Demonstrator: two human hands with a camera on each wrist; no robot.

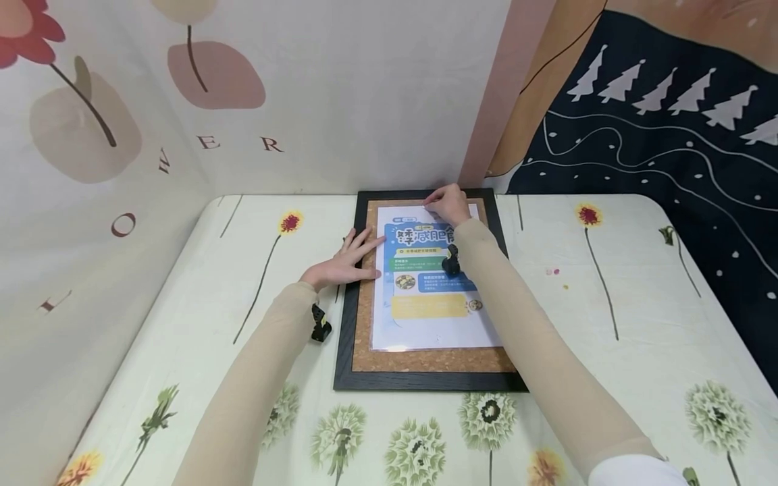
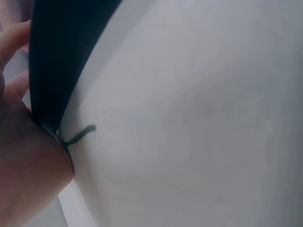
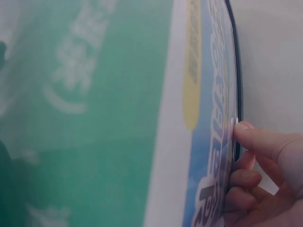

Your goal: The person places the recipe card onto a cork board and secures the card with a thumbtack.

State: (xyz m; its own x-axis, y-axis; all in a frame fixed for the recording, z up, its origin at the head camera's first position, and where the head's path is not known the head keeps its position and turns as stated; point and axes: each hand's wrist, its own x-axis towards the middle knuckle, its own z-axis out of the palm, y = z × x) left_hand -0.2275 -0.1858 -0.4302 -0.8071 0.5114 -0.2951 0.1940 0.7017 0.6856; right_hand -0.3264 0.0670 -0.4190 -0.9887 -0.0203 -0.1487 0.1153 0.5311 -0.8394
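Note:
A glossy printed sheet (image 1: pixel 419 334) with blue, green and yellow panels lies on a cork board (image 1: pixel 425 361) in a black frame (image 1: pixel 401 382). My left hand (image 1: pixel 346 262) rests across the frame's left side, fingers spread, fingertips on the sheet's left edge. In the left wrist view part of that hand (image 2: pixel 33 165) shows beside the dark frame edge (image 2: pixel 61 56). At the sheet's top edge, my right hand (image 1: pixel 451 204) has thumb and fingers pinched together. The right wrist view shows a small white pushpin-like piece (image 3: pixel 235 120) at the tip of this hand (image 3: pixel 270 170); its point is hidden.
The board lies on a table with a flower-print cloth (image 1: pixel 656 324), against a pale fabric backdrop (image 1: pixel 365 101). A dark cloth with white trees (image 1: pixel 608 142) hangs at the right. Black wrist cameras (image 1: pixel 320 324) sit on both forearms.

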